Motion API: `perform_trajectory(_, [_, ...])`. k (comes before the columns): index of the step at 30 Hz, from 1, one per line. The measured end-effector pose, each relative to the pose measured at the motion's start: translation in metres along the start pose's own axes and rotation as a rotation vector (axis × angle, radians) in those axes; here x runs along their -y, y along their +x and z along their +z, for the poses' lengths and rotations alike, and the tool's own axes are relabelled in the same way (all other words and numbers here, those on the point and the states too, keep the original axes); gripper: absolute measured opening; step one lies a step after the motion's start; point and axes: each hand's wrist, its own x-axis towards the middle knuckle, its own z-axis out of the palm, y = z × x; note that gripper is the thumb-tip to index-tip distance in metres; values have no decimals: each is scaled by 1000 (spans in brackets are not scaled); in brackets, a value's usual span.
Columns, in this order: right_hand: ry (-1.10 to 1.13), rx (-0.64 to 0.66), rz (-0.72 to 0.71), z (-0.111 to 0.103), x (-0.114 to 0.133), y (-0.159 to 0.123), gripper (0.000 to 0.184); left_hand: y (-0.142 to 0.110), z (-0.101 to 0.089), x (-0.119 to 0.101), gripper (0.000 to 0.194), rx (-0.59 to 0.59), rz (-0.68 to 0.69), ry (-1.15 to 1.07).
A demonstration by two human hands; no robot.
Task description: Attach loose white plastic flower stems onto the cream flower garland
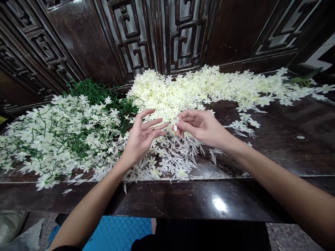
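Note:
My right hand (200,127) pinches a small white artificial flower (175,123) between thumb and fingertips, just above the table. My left hand (142,134) is beside it with its fingers spread and extended toward that flower; I cannot tell whether they touch it. Both hands hover over a scatter of loose white petals and thin white stamen pieces (172,158). Behind them lies a big heap of cream flower heads (183,92).
At the left lie assembled sprays of white flowers on green wire stems (60,136), with a tangle of bare green stems (95,91) behind. The dark glossy wooden table (288,139) backs onto a carved wooden screen (157,38). A blue mat (117,232) is on the floor below.

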Motion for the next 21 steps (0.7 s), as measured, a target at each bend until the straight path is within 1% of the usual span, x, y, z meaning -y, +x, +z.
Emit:
perform_trajectory(3, [-16, 2, -18, 0, 0, -1, 14, 2, -3, 2, 43, -60, -52, -56])
perform_trajectory(8, [-45, 24, -42, 1, 1, -2, 12, 2, -6, 2, 20, -82, -74, -57])
perform_trajectory(12, [-45, 24, -63, 0, 2, -1, 14, 0, -5, -2, 10, -81, -56, 54])
perform_trajectory(14, [-68, 29, -87, 1, 4, -2, 13, -1, -5, -3, 8, -57, -28, 121])
perform_trajectory(17, [-123, 30, -112, 2, 6, -3, 11, -2, -5, -4, 17, -51, 2, 135])
perform_trajectory(19, [-146, 26, -115, 3, 7, -3, 11, -2, -5, -5, 15, -57, 26, 150])
perform_trajectory(21, [-155, 21, -117, 4, 7, -4, 13, -2, -5, -6, 10, -34, 48, 172])
